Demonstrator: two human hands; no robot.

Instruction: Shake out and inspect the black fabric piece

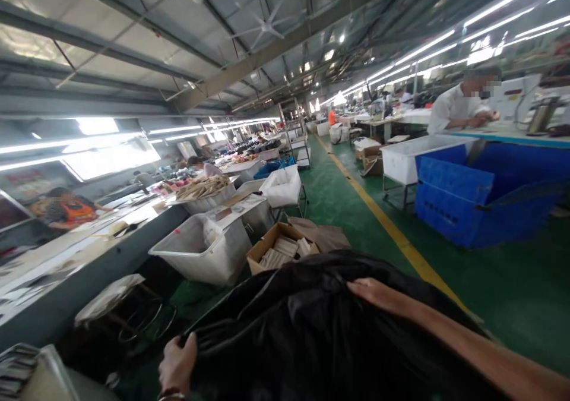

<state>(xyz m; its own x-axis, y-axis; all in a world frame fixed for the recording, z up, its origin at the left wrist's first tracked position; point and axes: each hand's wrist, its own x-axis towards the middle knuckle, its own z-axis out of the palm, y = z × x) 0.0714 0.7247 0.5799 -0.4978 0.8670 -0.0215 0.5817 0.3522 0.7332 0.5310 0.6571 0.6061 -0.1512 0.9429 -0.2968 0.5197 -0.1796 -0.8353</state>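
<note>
A large, bulky piece of black fabric [312,330] fills the bottom middle of the head view; whether it is a bag or loose cloth I cannot tell. My left hand [178,356], with a bracelet at the wrist, is closed on its left edge. Farther right, my right hand [367,289] grips a gathered fold near the top, its forearm lying across the black fabric. Just beyond the fabric stands an open cardboard box [282,248] holding light-coloured bundles.
A white tub [205,249] and a stool [111,297] stand left, beside a long worktable [133,229] with a person in orange. To the right are a large blue bin [454,205], a white cart [421,154] and a person in white [454,110]. A yellow line [383,208] marks the green floor.
</note>
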